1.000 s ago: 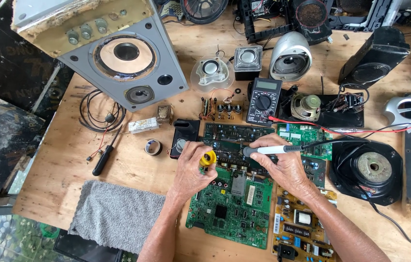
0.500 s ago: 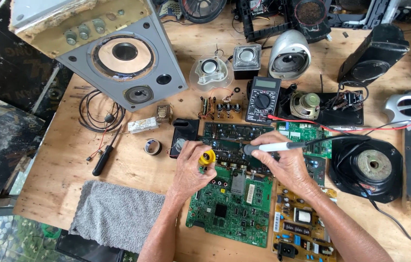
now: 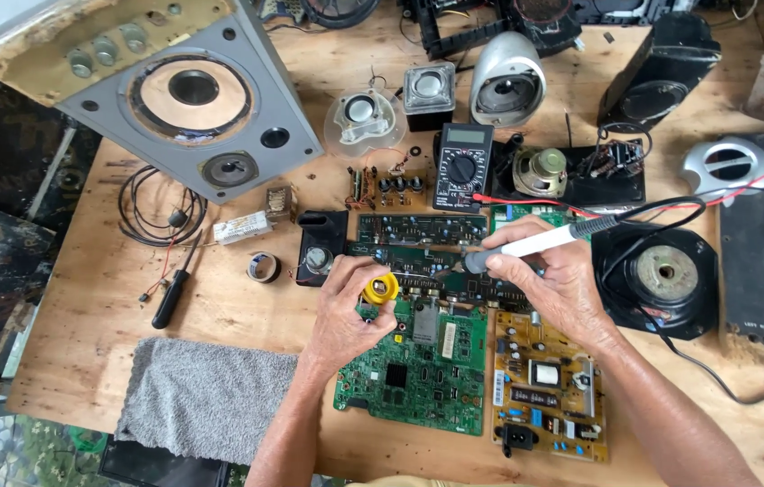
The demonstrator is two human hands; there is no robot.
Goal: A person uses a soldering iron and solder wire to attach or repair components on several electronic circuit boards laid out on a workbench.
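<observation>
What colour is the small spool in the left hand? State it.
Yellow: the small round spool, seen in the head view.

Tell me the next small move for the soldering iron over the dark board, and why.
Probably lower the soldering iron tip the last bit onto the dark circuit board. The right hand holds it pen-style, tip pointing down-left just over that board, while the left hand holds a yellow solder spool right beside it. Whether the tip already touches is unclear.

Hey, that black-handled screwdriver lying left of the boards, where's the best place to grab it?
Grip the screwdriver by its thick black handle, coming from above. It lies flat on the wooden table, with the handle toward the near edge and bare wood on both sides.
</observation>
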